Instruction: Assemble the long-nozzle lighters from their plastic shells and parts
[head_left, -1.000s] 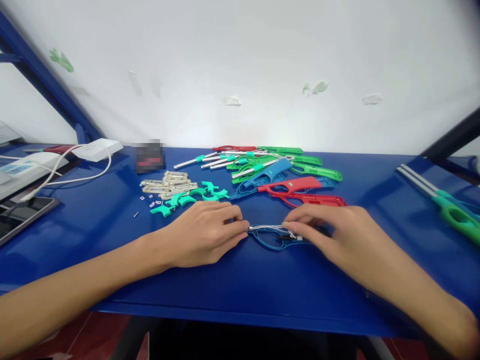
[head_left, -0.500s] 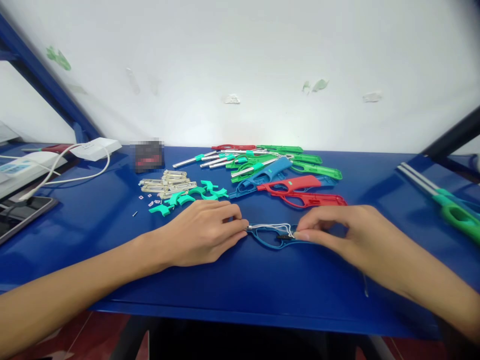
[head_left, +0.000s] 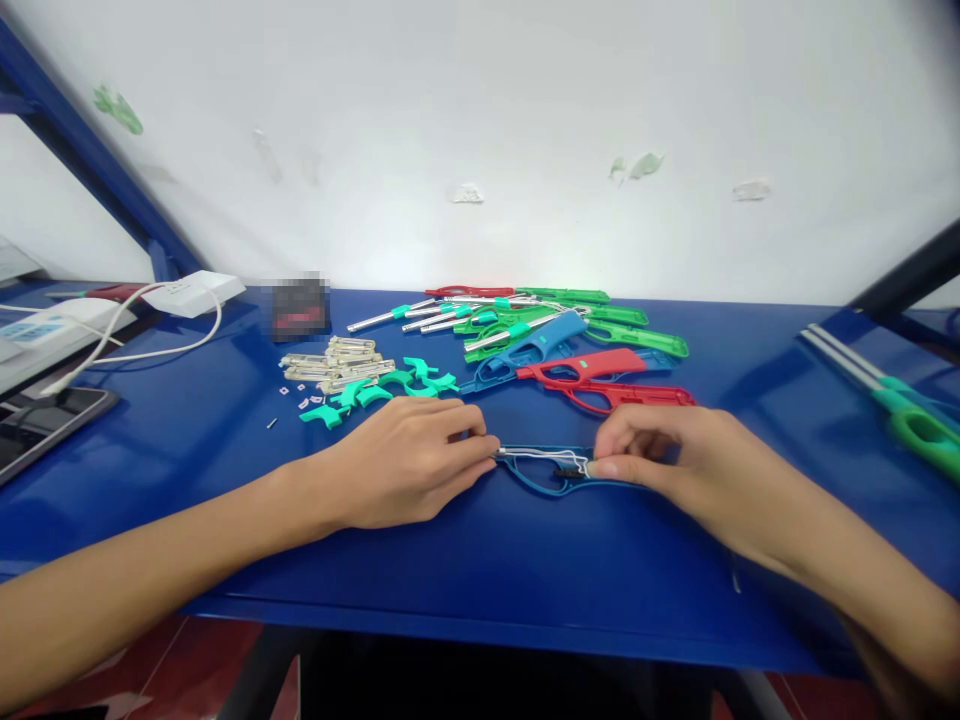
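Note:
A blue lighter half-shell [head_left: 541, 490] lies open side up on the table in front of me. My left hand [head_left: 420, 462] is closed around its narrow left end, which the fingers hide. White wires [head_left: 534, 454] run along the shell's upper edge and bend near its middle. There, a small black igniter piece [head_left: 568, 473] sits with its right end at the thumb and fingertips of my right hand [head_left: 652, 455], which pinches it in the shell. The right hand covers the shell's handle end.
Behind the hands lie teal triggers [head_left: 371, 397], cream plastic parts [head_left: 352, 368], metal lighter tubes [head_left: 390, 318], a red shell [head_left: 592, 370] and green shells [head_left: 637, 335]. Green-handled lighters [head_left: 922, 425] lie at right. A phone [head_left: 49, 430] and white cable [head_left: 161, 357] are at left.
The white wires lie slightly straighter and lower along the shell's upper edge. Both hands keep nearly the same places; the view has shifted slightly.

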